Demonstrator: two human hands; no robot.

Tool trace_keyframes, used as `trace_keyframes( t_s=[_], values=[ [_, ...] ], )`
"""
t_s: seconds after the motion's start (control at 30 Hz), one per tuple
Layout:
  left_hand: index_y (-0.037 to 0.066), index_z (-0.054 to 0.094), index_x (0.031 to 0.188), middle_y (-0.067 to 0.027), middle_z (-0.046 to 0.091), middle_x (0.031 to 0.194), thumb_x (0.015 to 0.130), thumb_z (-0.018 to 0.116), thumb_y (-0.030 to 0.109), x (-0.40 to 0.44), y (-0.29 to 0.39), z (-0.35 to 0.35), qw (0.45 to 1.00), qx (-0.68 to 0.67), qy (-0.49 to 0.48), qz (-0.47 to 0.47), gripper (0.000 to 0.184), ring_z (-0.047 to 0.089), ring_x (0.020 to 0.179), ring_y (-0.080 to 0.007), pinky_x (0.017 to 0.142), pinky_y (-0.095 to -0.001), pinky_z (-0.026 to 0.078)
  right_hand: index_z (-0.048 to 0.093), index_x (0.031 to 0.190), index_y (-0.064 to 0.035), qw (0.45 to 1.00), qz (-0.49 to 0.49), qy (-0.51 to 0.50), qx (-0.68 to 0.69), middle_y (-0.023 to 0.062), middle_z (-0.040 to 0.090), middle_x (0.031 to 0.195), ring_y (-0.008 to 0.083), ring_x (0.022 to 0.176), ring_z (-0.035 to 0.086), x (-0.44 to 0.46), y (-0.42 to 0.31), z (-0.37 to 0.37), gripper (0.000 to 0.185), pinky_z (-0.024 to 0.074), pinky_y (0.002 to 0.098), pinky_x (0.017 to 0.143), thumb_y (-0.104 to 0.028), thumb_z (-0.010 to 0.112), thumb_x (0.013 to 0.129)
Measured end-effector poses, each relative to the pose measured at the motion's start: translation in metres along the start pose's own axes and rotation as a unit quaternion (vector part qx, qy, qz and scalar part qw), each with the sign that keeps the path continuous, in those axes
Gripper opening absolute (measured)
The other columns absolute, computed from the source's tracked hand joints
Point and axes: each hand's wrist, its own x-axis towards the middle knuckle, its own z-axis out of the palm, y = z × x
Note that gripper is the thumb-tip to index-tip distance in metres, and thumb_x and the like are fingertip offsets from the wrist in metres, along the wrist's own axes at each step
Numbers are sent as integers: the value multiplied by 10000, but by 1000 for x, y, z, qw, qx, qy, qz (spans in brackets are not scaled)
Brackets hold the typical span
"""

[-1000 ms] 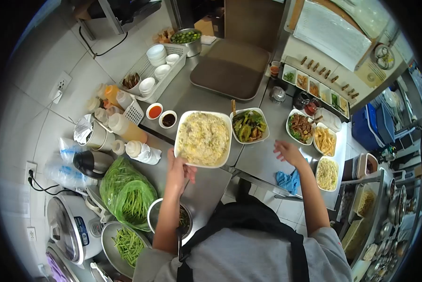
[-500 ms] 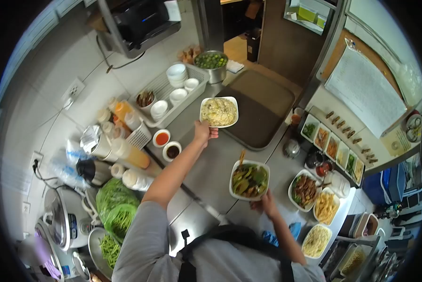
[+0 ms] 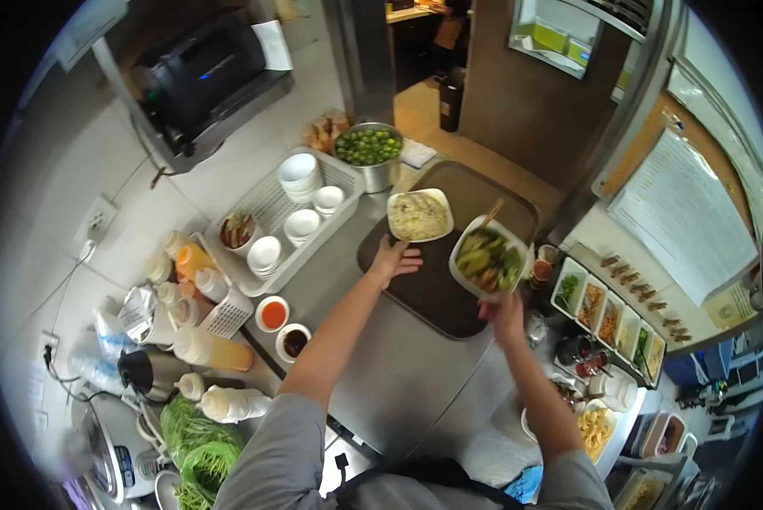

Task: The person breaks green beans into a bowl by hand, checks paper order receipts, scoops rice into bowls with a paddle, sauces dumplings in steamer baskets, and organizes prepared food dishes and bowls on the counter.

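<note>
A white square bowl of pale yellowish food [image 3: 419,215] rests on the brown tray [image 3: 432,302]. My left hand [image 3: 392,261] is at its near edge, fingers apart, with nothing gripped. Over the tray's right part, my right hand [image 3: 504,319] holds the near rim of a white bowl of green vegetables [image 3: 488,259], which is tilted and slightly blurred. A wooden utensil [image 3: 493,212] sticks out from its far side.
Left of the tray stand a basket of white bowls [image 3: 300,225], a pot of green fruit [image 3: 368,146], red sauce [image 3: 272,314], dark sauce [image 3: 294,342] and squeeze bottles [image 3: 213,348]. Garnish containers [image 3: 609,316] and a bowl of fries [image 3: 596,429] are at right.
The pale-food bowl has gone from my left hand onto the tray, and that hand has opened. My right hand has taken hold of the vegetable bowl and carried it forward over the tray.
</note>
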Motion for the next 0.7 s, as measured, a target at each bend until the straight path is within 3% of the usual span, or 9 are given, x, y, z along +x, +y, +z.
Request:
trace_keyframes(
  t_s=[0.07, 0.13, 0.23, 0.3, 0.37, 0.4, 0.47, 0.57, 0.7],
  values=[
    [20, 264, 1350, -199, 610, 1074, 948, 442, 175, -57, 17, 4, 997, 65, 49, -11, 466, 659, 895, -282, 773, -379, 558, 474, 1065, -4, 998, -12, 18, 56, 139, 629, 793, 202, 624, 609, 75, 28, -7, 371, 527, 327, 567, -362, 418, 983],
    [21, 409, 1293, -159, 628, 1058, 934, 484, 150, -98, 15, -19, 993, 101, -33, 57, 389, 659, 862, -222, 765, -340, 547, 441, 1143, -11, 995, -33, 41, 83, 159, 620, 944, 267, 782, 653, 135, 43, -11, 328, 563, 387, 650, -296, 410, 982],
    [-4, 554, 1158, -116, 639, 1050, 903, 437, 22, -179, 58, -34, 950, 250, 33, 186, 282, 641, 835, -162, 769, -300, 526, 455, 1212, -47, 993, 13, -45, 111, 139, 580, 1090, 283, 944, 632, 204, 63, -24, 315, 542, 414, 814, -234, 441, 959],
    [-7, 596, 1107, -116, 635, 1069, 875, 397, -43, -244, 108, -25, 892, 317, 116, 300, 307, 630, 862, -157, 796, -295, 510, 429, 1296, -63, 986, 61, -113, 109, 148, 603, 1089, 285, 992, 618, 214, 68, -33, 399, 531, 410, 841, -248, 478, 946],
    [0, 584, 1124, -95, 646, 1043, 813, 407, -64, -288, 157, -41, 745, 370, 260, 490, 364, 613, 966, -176, 877, -323, 475, 419, 1332, -61, 994, 67, -11, 91, 166, 609, 1112, 278, 994, 618, 166, 40, -16, 424, 510, 435, 854, -255, 462, 958],
    [-3, 565, 1173, -119, 628, 1100, 797, 405, -86, -306, 183, -54, 771, 258, 284, 509, 417, 574, 1058, -187, 949, -323, 432, 429, 1328, -55, 997, 51, 19, 48, 178, 599, 1135, 296, 990, 618, 148, 39, -19, 417, 497, 441, 860, -251, 457, 961],
    [0, 473, 1295, -113, 573, 1215, 871, 398, -19, -351, 249, -70, 656, 288, 383, 583, 432, 560, 1074, -183, 908, -327, 462, 438, 1326, -36, 982, -50, 71, -170, 199, 578, 1175, 337, 1017, 596, 101, 34, -33, 417, 465, 454, 886, -216, 461, 951],
    [-23, 347, 1379, -146, 465, 1333, 923, 537, 223, -397, 330, -98, 724, 74, 320, 607, 551, 492, 1181, -245, 1016, -372, 383, 452, 1302, 17, 750, -260, 116, -598, 231, 526, 1243, 395, 1143, 492, 2, 30, -47, 452, 394, 461, 978, -144, 501, 882],
    [-37, 424, 1312, -146, 512, 1260, 872, 648, 292, -421, 403, -110, 767, 33, 265, 583, 593, 505, 1148, -233, 1027, -368, 372, 440, 1291, 58, 720, -293, 113, -619, 249, 417, 1357, 416, 1280, 349, -52, 34, -66, 512, 297, 468, 1071, -190, 536, 854]
  ],
)
